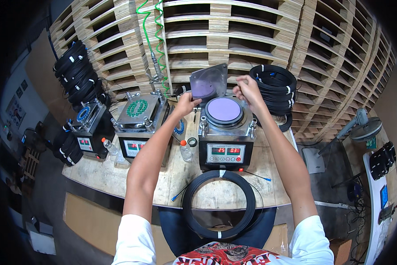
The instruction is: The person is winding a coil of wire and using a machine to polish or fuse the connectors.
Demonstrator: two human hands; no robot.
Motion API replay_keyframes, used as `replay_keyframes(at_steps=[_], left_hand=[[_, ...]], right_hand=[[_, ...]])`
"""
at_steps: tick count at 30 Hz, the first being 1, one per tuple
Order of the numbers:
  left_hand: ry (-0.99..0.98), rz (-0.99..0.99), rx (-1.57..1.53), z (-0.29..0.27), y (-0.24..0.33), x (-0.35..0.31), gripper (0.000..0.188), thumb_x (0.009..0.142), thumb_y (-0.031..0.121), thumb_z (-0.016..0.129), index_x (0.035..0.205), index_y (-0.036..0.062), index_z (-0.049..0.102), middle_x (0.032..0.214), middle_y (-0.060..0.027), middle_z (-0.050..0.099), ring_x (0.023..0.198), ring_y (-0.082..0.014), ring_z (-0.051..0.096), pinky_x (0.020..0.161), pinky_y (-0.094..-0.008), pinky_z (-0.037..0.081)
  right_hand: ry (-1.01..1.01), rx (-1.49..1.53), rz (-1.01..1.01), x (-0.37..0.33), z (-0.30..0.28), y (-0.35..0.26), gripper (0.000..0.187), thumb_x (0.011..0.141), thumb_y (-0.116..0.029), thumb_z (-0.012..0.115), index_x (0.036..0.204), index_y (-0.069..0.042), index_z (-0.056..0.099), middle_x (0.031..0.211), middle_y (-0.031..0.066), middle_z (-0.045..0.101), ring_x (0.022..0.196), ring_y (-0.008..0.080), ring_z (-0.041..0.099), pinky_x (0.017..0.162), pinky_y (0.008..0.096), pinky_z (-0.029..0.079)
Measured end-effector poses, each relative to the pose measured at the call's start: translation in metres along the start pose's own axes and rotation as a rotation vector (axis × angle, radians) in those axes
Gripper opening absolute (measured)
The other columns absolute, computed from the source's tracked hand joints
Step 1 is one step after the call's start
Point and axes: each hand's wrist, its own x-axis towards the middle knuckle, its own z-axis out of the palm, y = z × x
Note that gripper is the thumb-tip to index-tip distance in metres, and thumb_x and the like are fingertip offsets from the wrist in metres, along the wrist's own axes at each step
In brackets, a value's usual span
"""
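A polishing machine (226, 152) with a lit red display stands in front of me, a round lilac pad (224, 109) on its dark turntable. Behind the pad a grey, shiny square plate (216, 75) leans upright, with a lilac patch on its lower part. Beside that plate's lower left corner, my left hand (187, 105) is closed with the thumb toward the plate; whatever it grips is hidden. My right hand (249, 92) is raised beyond the pad's right edge, fingers curled together; I cannot make out anything in them. A black cable coil (188, 201) lies at the table's front edge, overhanging my lap.
Two similar machines (136, 128) (85, 132) stand left. Clear bottles with orange caps (186, 152) (108, 145) and a tape roll (192, 141) are nearby. Stacked black coils (276, 88) stand back right. Green air hoses (148, 31) hang before wooden pallets (220, 31). A fan (365, 130) stands right.
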Motion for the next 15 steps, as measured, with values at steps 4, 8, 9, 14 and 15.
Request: replay_keyframes(at_steps=[4, 8, 9, 14, 15], left_hand=[[-0.147, -0.144, -0.112, -0.010, 0.000, 0.008, 0.024, 0.092, 0.017, 0.073, 0.103, -0.0032, 0.069, 0.083, -0.0019, 0.066, 0.076, -0.0120, 0.057, 0.070, -0.0321, 0.047], [-0.216, -0.190, -0.160, -0.011, 0.001, 0.008, 0.026, 0.090, 0.015, 0.073, 0.107, -0.0044, 0.067, 0.089, -0.0044, 0.066, 0.081, -0.0126, 0.060, 0.074, -0.0303, 0.049], [-0.256, -0.212, -0.226, -0.012, 0.003, 0.006, 0.026, 0.089, 0.012, 0.073, 0.109, -0.0040, 0.067, 0.092, -0.0057, 0.067, 0.082, -0.0131, 0.061, 0.075, -0.0302, 0.050], [-0.476, -0.277, -0.270, -0.050, -0.002, 0.021, 0.035, 0.084, -0.006, 0.068, 0.118, -0.0052, 0.062, 0.100, -0.0062, 0.066, 0.088, -0.0164, 0.068, 0.078, -0.0304, 0.059], [-0.397, -0.318, -0.191, -0.053, 0.011, 0.029, 0.041, 0.083, -0.007, 0.069, 0.123, -0.0032, 0.062, 0.095, -0.0062, 0.066, 0.081, -0.0171, 0.069, 0.069, -0.0301, 0.058]], right_hand=[[0.098, -0.422, -0.127, -0.019, -0.030, 0.041, 0.016, 0.097, -0.013, 0.053, 0.105, -0.001, 0.059, 0.081, 0.0168, 0.069, 0.064, 0.0189, 0.067, 0.057, 0.0320, 0.050], [0.231, -0.666, -0.266, -0.034, -0.032, 0.077, 0.016, 0.090, -0.006, 0.052, 0.100, -0.002, 0.063, 0.091, 0.0226, 0.070, 0.089, 0.0413, 0.068, 0.081, 0.0455, 0.052], [0.248, -0.641, -0.322, -0.033, -0.035, 0.081, 0.016, 0.090, -0.005, 0.051, 0.100, -0.002, 0.063, 0.089, 0.0232, 0.069, 0.088, 0.0415, 0.068, 0.080, 0.0461, 0.052], [0.229, -0.794, -0.339, -0.037, -0.036, 0.077, 0.017, 0.090, -0.006, 0.051, 0.103, -0.005, 0.062, 0.079, 0.0191, 0.065, 0.070, 0.0325, 0.065, 0.068, 0.0421, 0.050], [0.262, -0.791, -0.453, -0.041, -0.044, 0.073, 0.014, 0.088, 0.000, 0.055, 0.101, -0.001, 0.062, 0.082, 0.0246, 0.066, 0.077, 0.0400, 0.067, 0.070, 0.0448, 0.051]])
